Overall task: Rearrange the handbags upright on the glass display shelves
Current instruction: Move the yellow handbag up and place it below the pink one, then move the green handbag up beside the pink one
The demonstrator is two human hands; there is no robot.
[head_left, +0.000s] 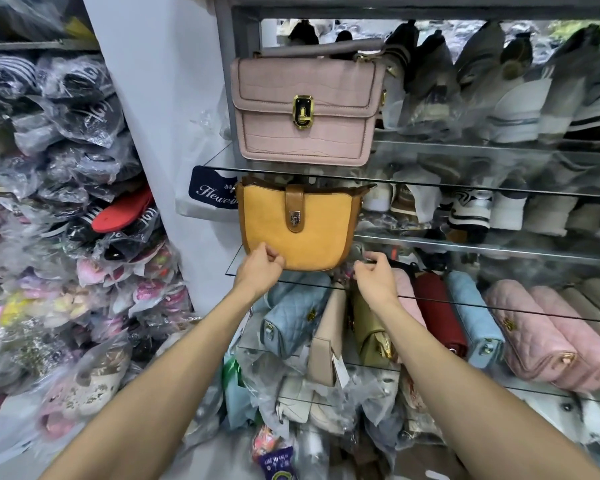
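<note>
While the yellow handbag (pixel 297 230) stands upright at the left end of the middle glass shelf (pixel 465 249), centre of the frame, the left hand (pixel 258 266) pinches its lower left corner with curled fingers. The right hand (pixel 374 273), just right of the bag's base, has its fingers curled; whether it holds anything cannot be told. A pink handbag (pixel 303 109) stands upright on the shelf above. Quilted handbags (pixel 471 320) lie tilted on the lower shelf. Bagged shoes (pixel 66 188) fill the left side.
</note>
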